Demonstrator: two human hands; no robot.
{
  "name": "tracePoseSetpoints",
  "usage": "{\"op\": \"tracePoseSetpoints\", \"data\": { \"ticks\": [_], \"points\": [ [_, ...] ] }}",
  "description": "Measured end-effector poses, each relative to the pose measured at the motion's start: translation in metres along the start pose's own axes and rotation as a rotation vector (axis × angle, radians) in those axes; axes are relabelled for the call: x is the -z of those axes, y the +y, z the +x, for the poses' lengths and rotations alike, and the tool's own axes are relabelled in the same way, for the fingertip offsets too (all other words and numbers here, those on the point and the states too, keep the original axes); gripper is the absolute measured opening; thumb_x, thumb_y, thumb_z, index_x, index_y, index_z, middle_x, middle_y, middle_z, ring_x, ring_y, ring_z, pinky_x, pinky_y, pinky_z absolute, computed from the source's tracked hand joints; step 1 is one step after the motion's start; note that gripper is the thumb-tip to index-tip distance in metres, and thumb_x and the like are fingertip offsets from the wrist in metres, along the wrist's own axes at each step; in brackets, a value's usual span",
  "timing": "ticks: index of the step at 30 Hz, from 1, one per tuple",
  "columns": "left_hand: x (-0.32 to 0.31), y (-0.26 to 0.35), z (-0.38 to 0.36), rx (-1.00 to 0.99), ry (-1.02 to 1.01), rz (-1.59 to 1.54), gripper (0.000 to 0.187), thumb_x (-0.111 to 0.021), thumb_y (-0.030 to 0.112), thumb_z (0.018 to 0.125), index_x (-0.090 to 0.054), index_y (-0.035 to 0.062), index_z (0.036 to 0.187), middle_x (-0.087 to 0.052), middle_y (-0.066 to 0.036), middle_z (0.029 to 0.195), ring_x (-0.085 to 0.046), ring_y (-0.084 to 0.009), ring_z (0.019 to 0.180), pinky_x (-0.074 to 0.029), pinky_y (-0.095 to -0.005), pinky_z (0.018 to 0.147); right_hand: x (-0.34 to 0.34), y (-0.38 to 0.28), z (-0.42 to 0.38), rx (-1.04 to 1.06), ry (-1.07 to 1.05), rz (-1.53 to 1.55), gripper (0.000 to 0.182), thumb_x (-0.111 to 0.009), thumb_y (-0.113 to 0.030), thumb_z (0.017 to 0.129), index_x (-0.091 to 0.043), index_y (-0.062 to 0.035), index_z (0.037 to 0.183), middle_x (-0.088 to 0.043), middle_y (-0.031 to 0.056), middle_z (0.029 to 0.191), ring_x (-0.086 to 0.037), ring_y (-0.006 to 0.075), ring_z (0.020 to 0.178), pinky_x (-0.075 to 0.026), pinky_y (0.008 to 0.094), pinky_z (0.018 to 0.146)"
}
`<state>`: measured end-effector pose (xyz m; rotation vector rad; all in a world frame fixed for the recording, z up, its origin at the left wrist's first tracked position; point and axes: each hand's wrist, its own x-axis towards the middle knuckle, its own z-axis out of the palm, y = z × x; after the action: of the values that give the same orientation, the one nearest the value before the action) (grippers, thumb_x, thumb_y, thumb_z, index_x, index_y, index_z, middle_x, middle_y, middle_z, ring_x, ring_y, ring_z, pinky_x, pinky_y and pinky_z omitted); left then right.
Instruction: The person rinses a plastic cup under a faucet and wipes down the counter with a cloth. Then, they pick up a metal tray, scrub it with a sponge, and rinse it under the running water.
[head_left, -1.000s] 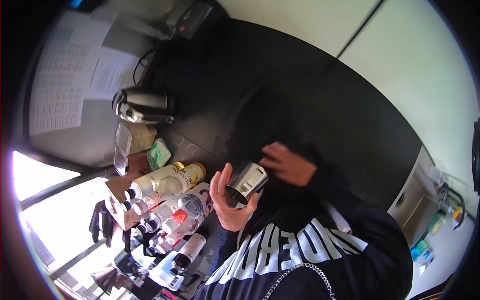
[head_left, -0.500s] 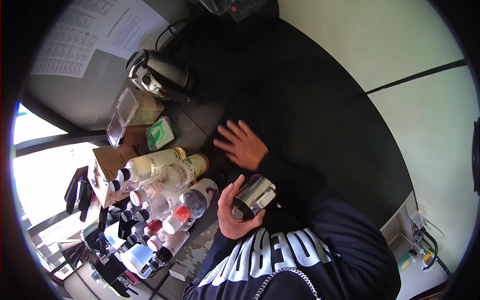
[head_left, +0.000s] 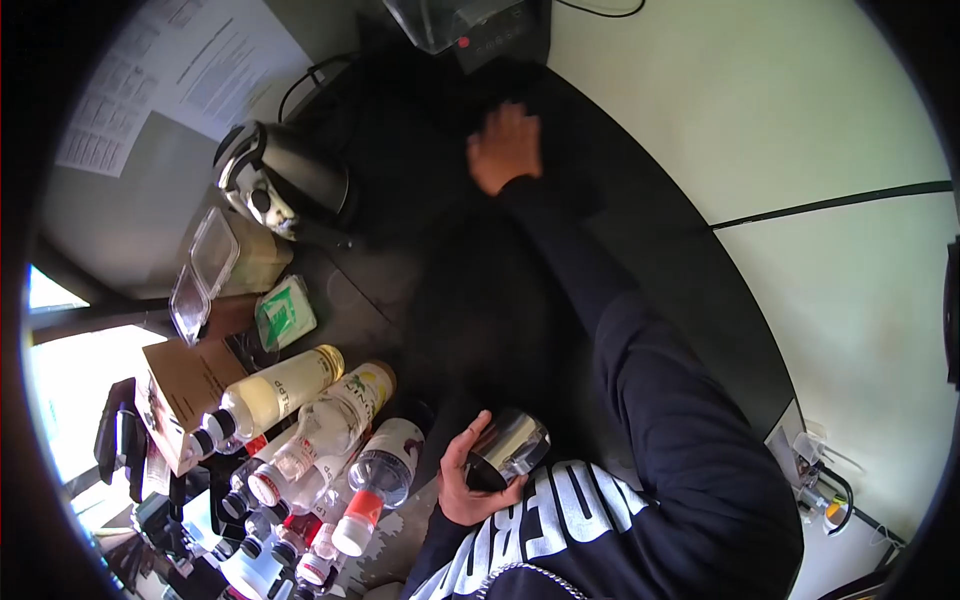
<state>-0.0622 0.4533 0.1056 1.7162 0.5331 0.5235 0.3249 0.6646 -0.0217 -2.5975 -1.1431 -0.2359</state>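
My left hand [head_left: 462,484] is wrapped round a shiny steel milk pitcher [head_left: 508,450], holding it close to the front of my sweatshirt. The thumb and fingers lie on opposite sides of the pitcher, and its contents do not show. Over the far part of the black counter [head_left: 640,250], my right hand [head_left: 506,148] is stretched out, with its fingers extended and slightly blurred and nothing seen in it. Nearest to that hand is a black machine [head_left: 500,45] with a red button and a clear container.
A steel kettle [head_left: 305,180] stands by the wall at left. Below it are a clear lidded container [head_left: 245,255], a green-and-white packet [head_left: 286,314] and a cardboard box [head_left: 195,385]. Several syrup bottles [head_left: 285,388] crowd the lower left. A pale panel [head_left: 800,110] borders the counter at right.
My right hand has moved from beside the pitcher to the far part of the counter, near the machine. The view has shifted; my left hand still holds the pitcher.
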Motion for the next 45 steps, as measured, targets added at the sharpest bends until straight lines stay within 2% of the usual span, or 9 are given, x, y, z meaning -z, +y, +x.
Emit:
{"op": "tracePoseSetpoints", "data": {
  "ticks": [5,9,14,21,28,34,36,43,45],
  "points": [
    [0.005,-0.002,-0.005,0.046,0.064,-0.001,0.102,-0.088,0.011,0.067,-0.024,0.0039,0.146,-0.044,-0.034,0.143,-0.051,-0.0387,0.132,-0.042,-0.0456,0.109,-0.011,0.032,-0.004,0.242,0.1,0.232,0.058,-0.043,-0.04,0.097,-0.053,-0.0003,0.139,-0.044,0.0161,0.151,-0.034,0.0314,0.143,-0.021,0.0514,0.118],
    [0.013,-0.001,-0.007,0.023,0.114,0.09,0.095,-0.089,0.013,0.07,-0.029,0.0003,0.143,-0.048,-0.032,0.141,-0.058,-0.0375,0.124,-0.049,-0.0442,0.104,-0.051,0.07,0.06,-0.096,0.238,-0.129,0.058,-0.043,-0.042,0.096,-0.055,-0.004,0.139,-0.044,0.0143,0.152,-0.036,0.0314,0.142,-0.027,0.053,0.114],
    [0.016,-0.003,-0.019,0.107,0.183,0.0,0.092,-0.089,0.014,0.069,-0.033,-0.0009,0.141,-0.049,-0.031,0.141,-0.059,-0.0361,0.124,-0.048,-0.0432,0.104,-0.044,0.075,0.067,-0.06,0.187,-0.031,0.058,-0.042,-0.042,0.097,-0.055,-0.0045,0.139,-0.043,0.014,0.153,-0.035,0.0329,0.143,-0.025,0.057,0.115],
    [0.012,-0.005,-0.004,0.105,0.054,0.023,0.091,-0.087,0.009,0.072,-0.03,0.0004,0.142,-0.046,-0.029,0.144,-0.055,-0.0332,0.128,-0.045,-0.0431,0.107,0.009,-0.029,-0.051,0.37,-0.014,0.123,0.055,-0.044,-0.038,0.099,-0.053,-0.0024,0.14,-0.043,0.0162,0.151,-0.031,0.0361,0.145,-0.022,0.0564,0.117],
    [0.003,-0.017,-0.014,0.095,0.048,-0.004,0.091,-0.088,0.009,0.072,-0.031,-0.0004,0.143,-0.046,-0.03,0.144,-0.053,-0.0345,0.13,-0.044,-0.0437,0.108,-0.026,-0.097,-0.009,0.38,0.19,0.244,0.057,-0.048,-0.035,0.098,-0.052,0.0078,0.135,-0.048,0.0238,0.142,-0.036,0.0403,0.139,-0.027,0.0514,0.116],
    [0.012,-0.011,-0.034,0.178,0.121,0.071,0.089,-0.089,0.009,0.069,-0.037,-0.0033,0.141,-0.049,-0.028,0.142,-0.055,-0.0332,0.129,-0.044,-0.0412,0.108,-0.058,-0.135,0.062,0.332,0.162,0.208,0.054,-0.047,-0.036,0.097,-0.056,0.0025,0.134,-0.048,0.0231,0.142,-0.038,0.0422,0.136,-0.029,0.0517,0.114],
    [0.016,-0.004,-0.036,0.272,0.102,0.124,0.088,-0.089,0.01,0.069,-0.038,-0.0051,0.139,-0.051,-0.027,0.142,-0.055,-0.0308,0.13,-0.044,-0.0391,0.108,-0.06,-0.134,0.055,0.383,0.29,0.181,0.054,-0.045,-0.038,0.098,-0.057,0.0,0.134,-0.047,0.0233,0.144,-0.038,0.0414,0.137,-0.028,0.0537,0.114],
    [0.012,-0.004,-0.02,0.11,0.042,0.119,0.088,-0.089,0.015,0.068,-0.039,-0.0033,0.138,-0.054,-0.028,0.139,-0.057,-0.0366,0.127,-0.048,-0.041,0.104,0.041,-0.14,-0.124,0.585,-0.07,0.283,0.055,-0.049,-0.037,0.096,-0.06,0.0076,0.125,-0.044,0.0226,0.148,-0.034,0.0379,0.142,-0.024,0.0517,0.117],
    [0.008,0.005,-0.008,0.056,-0.037,0.099,0.087,-0.089,0.015,0.067,-0.04,0.0015,0.138,-0.055,-0.029,0.136,-0.055,-0.0407,0.128,-0.05,-0.0438,0.103,0.065,-0.129,-0.178,0.72,-0.14,0.366,0.053,-0.054,-0.039,0.093,-0.061,-0.0008,0.129,-0.043,0.0173,0.15,-0.035,0.0354,0.142,-0.024,0.0507,0.117]
  ]
}}
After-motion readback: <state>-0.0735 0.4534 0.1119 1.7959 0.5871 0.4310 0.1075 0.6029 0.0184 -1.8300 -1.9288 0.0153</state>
